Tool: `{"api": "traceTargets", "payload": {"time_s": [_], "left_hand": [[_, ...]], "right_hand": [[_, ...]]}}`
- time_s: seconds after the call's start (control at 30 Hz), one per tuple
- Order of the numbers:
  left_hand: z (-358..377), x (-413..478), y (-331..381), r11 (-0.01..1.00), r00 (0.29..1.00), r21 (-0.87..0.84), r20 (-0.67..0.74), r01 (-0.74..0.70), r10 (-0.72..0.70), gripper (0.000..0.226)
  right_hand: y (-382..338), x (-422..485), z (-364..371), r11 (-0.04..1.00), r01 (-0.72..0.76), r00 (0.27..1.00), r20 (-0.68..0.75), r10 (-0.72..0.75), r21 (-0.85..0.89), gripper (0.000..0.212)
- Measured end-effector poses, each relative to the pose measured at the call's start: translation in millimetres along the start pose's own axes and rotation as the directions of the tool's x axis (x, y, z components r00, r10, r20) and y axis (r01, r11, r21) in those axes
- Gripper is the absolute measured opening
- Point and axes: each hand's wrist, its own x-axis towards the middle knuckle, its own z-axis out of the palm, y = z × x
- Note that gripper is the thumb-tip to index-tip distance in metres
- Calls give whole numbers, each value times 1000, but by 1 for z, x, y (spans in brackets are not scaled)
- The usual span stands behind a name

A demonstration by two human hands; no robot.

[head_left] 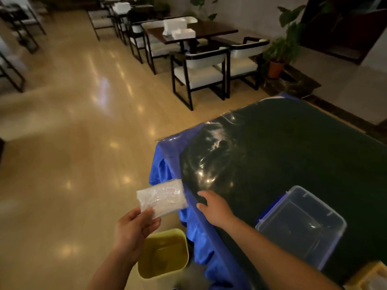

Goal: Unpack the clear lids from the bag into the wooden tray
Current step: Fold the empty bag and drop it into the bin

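1. The bag (161, 197), crinkled clear plastic, hangs left of the table (293, 143), long axis rising toward the far right.
2. The left hand (134, 231) pinches its near corner.
3. The right hand (213, 208) rests open, palm down, on the table edge.

Two hands (134, 227), one bag (161, 197), one clear bin (301, 225), one yellow bucket (163, 254).

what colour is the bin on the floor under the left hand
Yellow: the bin shows best in the head view, below the left hand that holds a clear packet.

Head view, downward over table (293, 143) edge
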Motion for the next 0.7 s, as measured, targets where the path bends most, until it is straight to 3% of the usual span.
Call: {"api": "traceTargets", "payload": {"time_s": [0.13, 0.27, 0.53, 0.7], "left_hand": [[-29, 15, 0, 993, 998, -119, -62, 20, -28, 16], [-58, 39, -3, 982, 989, -178, -121, 62, -84, 16], [-95, 79, -16, 963, 965, -206, -157, 176, -210, 13], [-106, 95, -37, 956, 952, -183, -160, 230, -260, 20]], "right_hand": [[4, 29, 34, 964, 78, 997, 16, -76, -255, 49], [10, 52, 58, 913, 84, 994, -27, -103, -398, 58], [23, 77, 94, 841, 6, 996, -74, -54, -541, 60], [34, 76, 106, 819, -10, 982, -161, -100, -573, 55]]}}
